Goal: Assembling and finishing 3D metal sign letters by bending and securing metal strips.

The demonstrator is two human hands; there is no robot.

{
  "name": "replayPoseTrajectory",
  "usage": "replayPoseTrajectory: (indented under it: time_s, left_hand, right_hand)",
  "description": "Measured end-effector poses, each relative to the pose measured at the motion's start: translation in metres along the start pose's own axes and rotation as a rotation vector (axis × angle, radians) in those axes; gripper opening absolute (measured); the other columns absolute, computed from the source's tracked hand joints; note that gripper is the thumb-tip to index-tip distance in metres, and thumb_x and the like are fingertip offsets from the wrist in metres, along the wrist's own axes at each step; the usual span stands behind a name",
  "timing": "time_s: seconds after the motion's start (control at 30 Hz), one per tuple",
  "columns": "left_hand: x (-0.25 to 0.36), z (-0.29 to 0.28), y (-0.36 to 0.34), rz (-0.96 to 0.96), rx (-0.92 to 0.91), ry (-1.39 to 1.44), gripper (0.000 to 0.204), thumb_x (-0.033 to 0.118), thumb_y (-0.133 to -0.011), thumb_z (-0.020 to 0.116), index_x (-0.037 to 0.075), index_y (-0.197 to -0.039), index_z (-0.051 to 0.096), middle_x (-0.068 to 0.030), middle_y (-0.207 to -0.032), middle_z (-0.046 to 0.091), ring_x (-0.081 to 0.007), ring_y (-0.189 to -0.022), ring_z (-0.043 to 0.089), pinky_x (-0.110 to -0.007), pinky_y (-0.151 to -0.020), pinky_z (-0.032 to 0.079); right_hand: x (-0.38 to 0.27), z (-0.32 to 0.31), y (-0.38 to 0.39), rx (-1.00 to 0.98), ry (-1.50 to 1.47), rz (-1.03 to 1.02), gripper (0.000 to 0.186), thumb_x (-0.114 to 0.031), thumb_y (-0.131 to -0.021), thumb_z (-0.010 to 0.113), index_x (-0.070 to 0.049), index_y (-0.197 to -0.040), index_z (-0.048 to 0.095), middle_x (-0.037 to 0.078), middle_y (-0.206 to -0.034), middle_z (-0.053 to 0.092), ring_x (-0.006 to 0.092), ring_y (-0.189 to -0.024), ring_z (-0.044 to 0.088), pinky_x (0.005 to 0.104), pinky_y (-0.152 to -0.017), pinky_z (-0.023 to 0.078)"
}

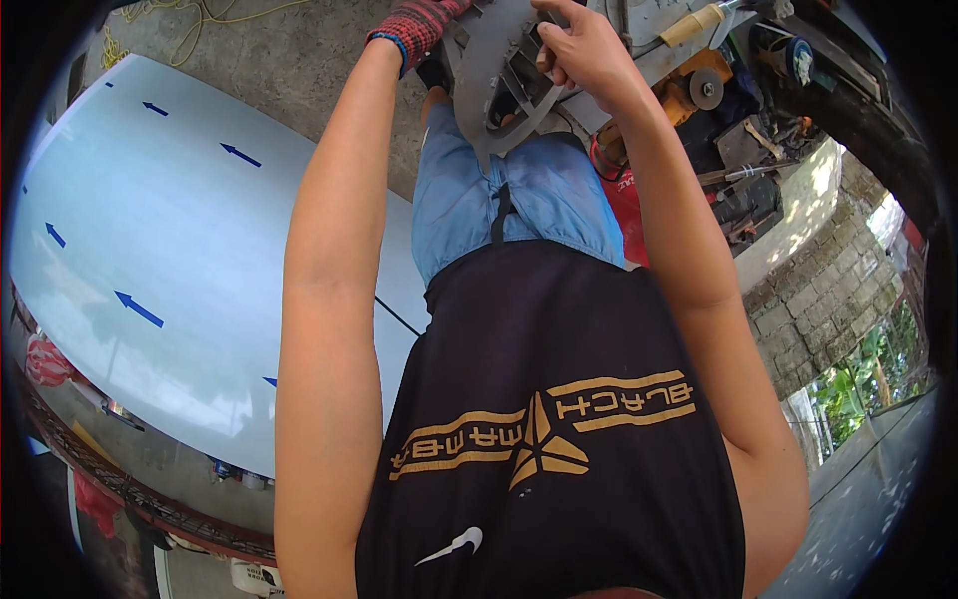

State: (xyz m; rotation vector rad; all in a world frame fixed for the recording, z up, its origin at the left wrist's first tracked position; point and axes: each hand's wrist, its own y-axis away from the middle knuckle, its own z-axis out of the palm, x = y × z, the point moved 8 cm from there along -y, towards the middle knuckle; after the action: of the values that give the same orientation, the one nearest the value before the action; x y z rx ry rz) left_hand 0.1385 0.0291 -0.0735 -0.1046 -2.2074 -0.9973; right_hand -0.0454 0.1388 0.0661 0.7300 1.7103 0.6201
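Observation:
A dark grey moulded panel with ribbed openings and a curved lower edge stands in front of my shorts, at the top of the view. My left hand, in a red and black knitted glove, is closed at the panel's left edge; the upper edge of the view cuts off its fingertips. On the panel's right side is my bare right hand, its fingers curled in against the ribbed part. Whatever lies between those fingers is too small to make out.
A large pale blue sheet with dark blue arrows lies at left. Yellow cord rests on the concrete floor. At right are a wooden-handled tool, a yellow angle grinder, cluttered tools and a block wall.

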Motion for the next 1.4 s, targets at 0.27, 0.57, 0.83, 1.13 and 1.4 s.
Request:
replayPoseTrajectory:
  time_s: [0.27,0.57,0.83,1.13,1.4]
  left_hand:
    - [0.0,0.02,-0.005,-0.065,-0.133,0.157,0.063,0.051,-0.093,0.072,0.001,-0.131,0.068,-0.0134,-0.12,0.073,-0.0231,-0.108,0.066,-0.036,-0.099,0.048]
    - [-0.003,0.02,-0.001,-0.167,-0.158,0.217,0.063,0.05,-0.094,0.072,0.0,-0.131,0.067,-0.0099,-0.11,0.072,-0.019,-0.095,0.061,-0.033,-0.089,0.05]
    - [-0.004,0.016,0.003,-0.141,-0.122,0.28,0.057,0.047,-0.096,0.071,0.001,-0.13,0.069,-0.0075,-0.108,0.071,-0.0173,-0.089,0.058,-0.031,-0.085,0.049]
    - [0.001,0.019,0.003,-0.153,-0.124,0.261,0.056,0.046,-0.096,0.071,0.001,-0.13,0.069,-0.0085,-0.111,0.072,-0.0172,-0.097,0.061,-0.033,-0.091,0.049]
    - [0.0,0.019,-0.002,-0.128,-0.126,0.249,0.056,0.046,-0.096,0.072,0.001,-0.128,0.07,-0.0094,-0.113,0.073,-0.018,-0.099,0.063,-0.033,-0.093,0.049]
  right_hand:
    - [0.107,-0.141,-0.001,0.57,0.205,-0.228,0.035,-0.025,-0.097,0.057,-0.006,-0.121,0.072,0.013,-0.088,0.077,0.0241,-0.079,0.074,0.0373,-0.077,0.058]
    - [0.111,-0.179,-0.02,0.763,0.577,-0.312,0.027,-0.024,-0.095,0.061,-0.007,-0.111,0.075,0.017,-0.106,0.074,0.0395,-0.102,0.07,0.0463,-0.091,0.054]
    - [0.076,-0.167,-0.053,0.794,1.02,-0.495,0.023,-0.012,-0.091,0.06,0.0,-0.107,0.072,0.014,-0.081,0.067,0.0317,-0.083,0.067,0.0448,-0.081,0.052]
    - [0.083,-0.168,-0.094,0.747,1.1,-0.387,0.01,-0.015,-0.085,0.065,-0.009,-0.085,0.074,0.014,-0.094,0.068,0.034,-0.102,0.064,0.0487,-0.092,0.046]
    - [0.088,-0.175,-0.107,0.708,1.088,-0.302,0.018,-0.026,-0.088,0.071,-0.009,-0.091,0.074,0.012,-0.095,0.07,0.0327,-0.103,0.065,0.0494,-0.095,0.046]
